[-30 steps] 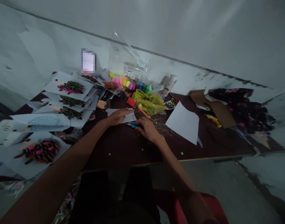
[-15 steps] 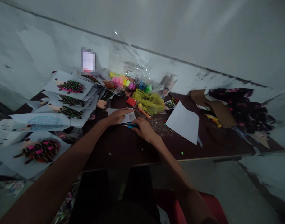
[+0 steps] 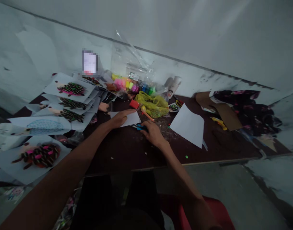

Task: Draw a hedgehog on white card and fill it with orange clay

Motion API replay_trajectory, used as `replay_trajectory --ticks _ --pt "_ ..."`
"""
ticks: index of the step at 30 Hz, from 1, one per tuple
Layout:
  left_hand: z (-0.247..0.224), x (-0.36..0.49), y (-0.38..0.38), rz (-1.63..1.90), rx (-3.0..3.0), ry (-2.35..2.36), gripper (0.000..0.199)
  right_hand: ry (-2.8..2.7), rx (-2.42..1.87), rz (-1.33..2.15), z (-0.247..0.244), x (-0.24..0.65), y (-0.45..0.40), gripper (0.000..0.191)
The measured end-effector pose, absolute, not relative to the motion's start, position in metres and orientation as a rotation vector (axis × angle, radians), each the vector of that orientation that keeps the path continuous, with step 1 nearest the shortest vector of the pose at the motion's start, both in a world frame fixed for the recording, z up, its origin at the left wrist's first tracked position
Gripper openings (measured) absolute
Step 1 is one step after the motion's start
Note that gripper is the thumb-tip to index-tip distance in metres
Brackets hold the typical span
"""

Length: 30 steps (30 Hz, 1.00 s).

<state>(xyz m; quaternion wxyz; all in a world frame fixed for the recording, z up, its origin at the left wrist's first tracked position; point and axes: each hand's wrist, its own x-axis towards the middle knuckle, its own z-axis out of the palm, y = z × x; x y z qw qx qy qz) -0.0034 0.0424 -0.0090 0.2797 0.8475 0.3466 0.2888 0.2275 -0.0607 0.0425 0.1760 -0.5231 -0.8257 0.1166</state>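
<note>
My left hand lies over a small white sheet of paper, its fingers along the far edge, gripping it against the dark table. In my right hand are blue-handled scissors, the fingers wrapped round the handles. Their blades point left at the near right corner of the sheet, partly hidden; I cannot tell whether they touch it. Farther right on the table rests a larger white sheet with an angled outline.
On the left are stacked papers with hedgehog crafts. Behind my hands sit a yellow plastic bag, a red block and colourful clay in clear packaging. A yellow glue gun and brown cardboard lie right.
My right hand has shifted slightly right with the scissors, away from the small sheet. More of that sheet shows now, and my left hand stays on it.
</note>
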Motion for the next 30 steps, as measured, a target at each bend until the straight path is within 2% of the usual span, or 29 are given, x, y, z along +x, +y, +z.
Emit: replay_trajectory --ticks 8,12,16,30 --pt "0.002 0.003 0.036 0.966 2.275 0.911 0.074 -2.267 -1.553 0.283 0.039 0.232 -0.053 0.019" --pt "0.001 -0.007 0.041 0.954 2.382 0.923 0.058 -2.265 -1.592 0.288 0.041 0.232 -0.052 0.020" --pt "-0.009 -0.021 0.045 0.699 2.407 1.062 0.041 -2.288 -1.568 0.288 0.042 0.231 -0.056 0.020" --pt "-0.029 -0.024 0.043 0.750 2.508 1.024 0.048 -2.377 -1.424 0.311 0.043 0.216 -0.060 0.021"
